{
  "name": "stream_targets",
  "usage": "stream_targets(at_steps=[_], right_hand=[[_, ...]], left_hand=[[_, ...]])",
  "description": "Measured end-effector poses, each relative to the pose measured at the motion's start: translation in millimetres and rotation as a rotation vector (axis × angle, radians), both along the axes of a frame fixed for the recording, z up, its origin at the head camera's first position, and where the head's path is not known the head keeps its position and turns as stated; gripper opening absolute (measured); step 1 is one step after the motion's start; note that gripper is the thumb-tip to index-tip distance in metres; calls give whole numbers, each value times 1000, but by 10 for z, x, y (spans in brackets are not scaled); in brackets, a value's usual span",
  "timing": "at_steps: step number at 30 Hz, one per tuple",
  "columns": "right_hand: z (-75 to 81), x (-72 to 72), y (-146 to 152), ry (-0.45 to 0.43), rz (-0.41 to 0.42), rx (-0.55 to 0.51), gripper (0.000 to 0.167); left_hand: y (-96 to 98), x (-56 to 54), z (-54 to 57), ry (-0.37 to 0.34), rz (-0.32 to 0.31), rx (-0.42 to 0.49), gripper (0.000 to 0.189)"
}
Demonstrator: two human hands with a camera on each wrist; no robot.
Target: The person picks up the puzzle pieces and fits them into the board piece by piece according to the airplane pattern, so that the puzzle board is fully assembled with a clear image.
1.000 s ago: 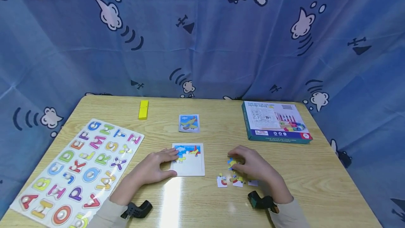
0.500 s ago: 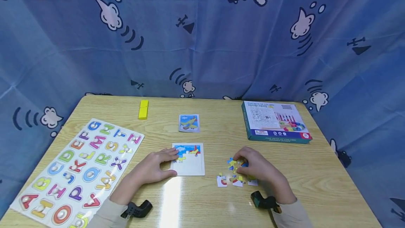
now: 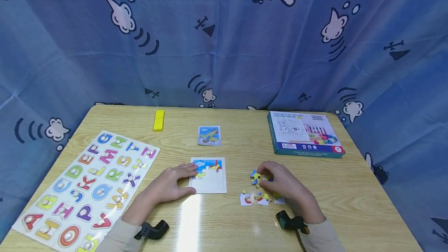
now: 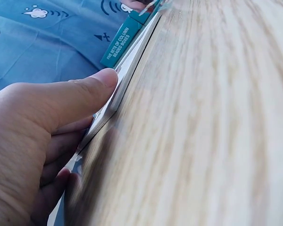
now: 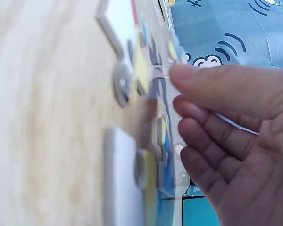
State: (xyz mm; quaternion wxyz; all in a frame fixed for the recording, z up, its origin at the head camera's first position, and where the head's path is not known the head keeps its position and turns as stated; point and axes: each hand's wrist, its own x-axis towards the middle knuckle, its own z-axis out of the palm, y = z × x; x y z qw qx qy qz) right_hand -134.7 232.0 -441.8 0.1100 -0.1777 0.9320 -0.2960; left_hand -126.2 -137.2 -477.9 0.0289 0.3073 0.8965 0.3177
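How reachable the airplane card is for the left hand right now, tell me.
Probably yes: the left hand rests at the left edge of the puzzle board, the airplane card lies beyond that board, and nothing stands in the way.

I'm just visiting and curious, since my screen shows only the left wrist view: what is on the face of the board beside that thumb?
Observer: The head view shows assembled pieces across the top of the puzzle board; most of its lower part is bare white.

Visitor: Oh, nice! And what are the other hand's fingers on?

Observer: The right hand holds a yellow-and-blue puzzle piece.

Visitor: Is there anything just beyond the board?

Observer: Yes, a small picture card with a yellow airplane on it.
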Motion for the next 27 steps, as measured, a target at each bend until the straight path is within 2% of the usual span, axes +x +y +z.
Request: stream_targets(at_steps=[7, 15, 27], right_hand=[[6, 9, -39, 21, 7, -82, 24], [25, 30, -167, 75, 68, -172, 23], [57, -16, -578, 59, 146, -258, 23]], left_hand=[[-4, -8, -4, 6, -5, 4, 58], [-2, -9, -9, -3, -4, 3, 58], [2, -7, 4, -35, 5, 1, 58]])
